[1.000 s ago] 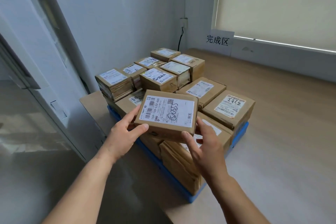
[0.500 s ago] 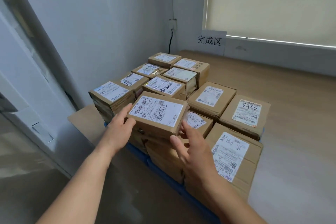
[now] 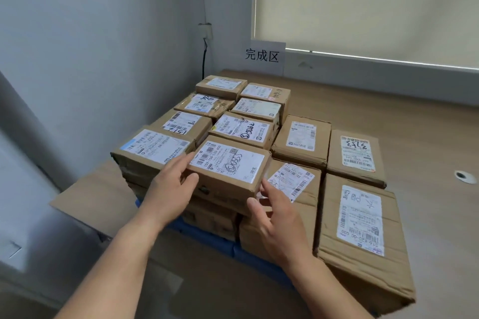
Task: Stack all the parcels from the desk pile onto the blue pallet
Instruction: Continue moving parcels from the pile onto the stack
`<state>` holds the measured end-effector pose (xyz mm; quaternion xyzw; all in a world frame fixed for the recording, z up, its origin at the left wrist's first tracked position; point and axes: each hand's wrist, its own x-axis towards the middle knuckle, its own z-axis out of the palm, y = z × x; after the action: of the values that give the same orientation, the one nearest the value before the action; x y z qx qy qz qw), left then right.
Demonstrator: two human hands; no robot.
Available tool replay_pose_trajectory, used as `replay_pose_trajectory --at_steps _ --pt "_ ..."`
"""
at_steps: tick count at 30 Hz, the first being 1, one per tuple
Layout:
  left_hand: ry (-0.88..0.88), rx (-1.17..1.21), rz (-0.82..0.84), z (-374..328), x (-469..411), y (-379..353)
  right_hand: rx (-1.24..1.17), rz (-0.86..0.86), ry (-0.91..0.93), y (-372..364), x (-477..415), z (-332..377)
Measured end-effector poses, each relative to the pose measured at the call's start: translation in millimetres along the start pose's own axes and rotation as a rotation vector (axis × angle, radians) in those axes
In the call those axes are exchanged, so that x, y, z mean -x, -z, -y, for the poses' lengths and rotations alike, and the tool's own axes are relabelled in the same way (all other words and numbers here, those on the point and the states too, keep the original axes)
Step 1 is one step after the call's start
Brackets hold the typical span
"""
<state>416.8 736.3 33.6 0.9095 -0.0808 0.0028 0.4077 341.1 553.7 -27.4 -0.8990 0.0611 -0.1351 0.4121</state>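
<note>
Now: wooden surface [image 3: 388, 111] in a corner of grey walls [image 3: 103, 46], blind [image 3: 363, 2] drawn, sign [image 3: 264, 57] at the back. Parcel [image 3: 228, 166] sits atop stacked boxes [image 3: 302, 137] on the blue pallet [image 3: 207, 234]. Left hand [image 3: 168, 186] grips its left end; right hand [image 3: 277, 217], fingers loosely spread, touches its near right corner.

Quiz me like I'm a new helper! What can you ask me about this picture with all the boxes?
1. True or false: the pallet is red.
2. Pick one: the left hand and the right hand are at the same parcel. Its label is mostly A) white, B) green, C) pink.
3. Fill the gap: the black cable hangs down the grey ____.

Key: 1. False, it is blue. 2. A. 3. wall.
</note>
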Motion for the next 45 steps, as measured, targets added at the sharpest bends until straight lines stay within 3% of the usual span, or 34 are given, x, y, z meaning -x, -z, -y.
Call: replay_pose_trajectory --at_steps 5,9,12,23,30,34,39,45 --pt "-0.115 -0.036 -0.33 31 -4 26 -0.032 -0.127 -0.104 -15 -5 10" --pt "-0.003 -0.235 -0.172 65 -20 40 -0.116 -0.181 -0.192 -22 -9 20" --pt "-0.06 -0.36 -0.073 83 -26 41 -0.118 -0.214 -0.223 -26 -13 23" --pt "-0.136 -0.412 -0.083 91 -31 46 -0.091 -0.188 -0.209 -41 -15 41" --pt "-0.243 -0.206 -0.2 53 -51 45 -0.006 -0.269 -0.232 -16 -36 34" --pt "-0.337 -0.233 -0.071 11 -85 32 -0.027 -0.247 -0.237 -2 -65 34" --pt "-0.172 -0.268 0.235 -25 -133 16 -0.165 -0.173 -0.249 7 -93 38" --pt "-0.147 -0.346 0.377 -29 -156 0 -0.215 -0.129 -0.243 1 -108 27"
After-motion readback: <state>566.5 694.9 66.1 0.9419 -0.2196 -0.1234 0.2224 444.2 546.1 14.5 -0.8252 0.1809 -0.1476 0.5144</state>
